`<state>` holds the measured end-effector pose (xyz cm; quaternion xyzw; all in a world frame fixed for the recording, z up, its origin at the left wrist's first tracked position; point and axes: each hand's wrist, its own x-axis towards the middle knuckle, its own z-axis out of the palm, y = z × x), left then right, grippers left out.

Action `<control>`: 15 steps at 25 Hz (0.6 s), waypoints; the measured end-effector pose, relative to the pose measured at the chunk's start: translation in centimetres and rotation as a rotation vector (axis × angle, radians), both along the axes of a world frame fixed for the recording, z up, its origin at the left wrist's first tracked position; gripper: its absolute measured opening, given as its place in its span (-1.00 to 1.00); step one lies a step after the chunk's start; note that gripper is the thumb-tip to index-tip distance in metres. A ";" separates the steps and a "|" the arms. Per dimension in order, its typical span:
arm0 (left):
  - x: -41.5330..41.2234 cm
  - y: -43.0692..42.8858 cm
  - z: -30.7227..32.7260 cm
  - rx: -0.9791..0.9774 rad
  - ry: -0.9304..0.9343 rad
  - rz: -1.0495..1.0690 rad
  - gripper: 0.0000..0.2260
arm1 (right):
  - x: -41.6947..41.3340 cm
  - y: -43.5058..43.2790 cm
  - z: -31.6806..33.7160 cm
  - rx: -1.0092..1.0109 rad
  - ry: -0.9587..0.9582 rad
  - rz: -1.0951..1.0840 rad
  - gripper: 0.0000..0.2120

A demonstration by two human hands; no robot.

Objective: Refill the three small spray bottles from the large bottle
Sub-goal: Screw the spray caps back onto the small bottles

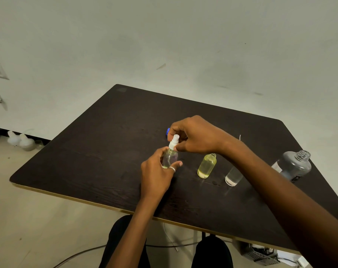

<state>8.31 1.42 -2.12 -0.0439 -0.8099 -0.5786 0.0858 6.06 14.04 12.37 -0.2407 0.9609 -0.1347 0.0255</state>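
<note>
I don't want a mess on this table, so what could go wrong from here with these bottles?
1. The large bottle stands uncapped near the table edge, beside the right forearm; a bump could spill it.
2. The yellow bottle is open under that arm.
3. The spray top, pinched by the right hand while the left hand holds the small bottle, could go on crooked and leak.

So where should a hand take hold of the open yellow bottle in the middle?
Around the yellow bottle's round body, from the near side, fingers wrapping the sides. It stands upright with no cap, so keep clear of the open neck; the right hand is working just behind it.
</note>
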 end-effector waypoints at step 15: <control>-0.1 -0.1 0.0 -0.003 -0.007 -0.010 -0.50 | -1.2 -0.8 -0.8 0.145 0.010 0.006 -0.82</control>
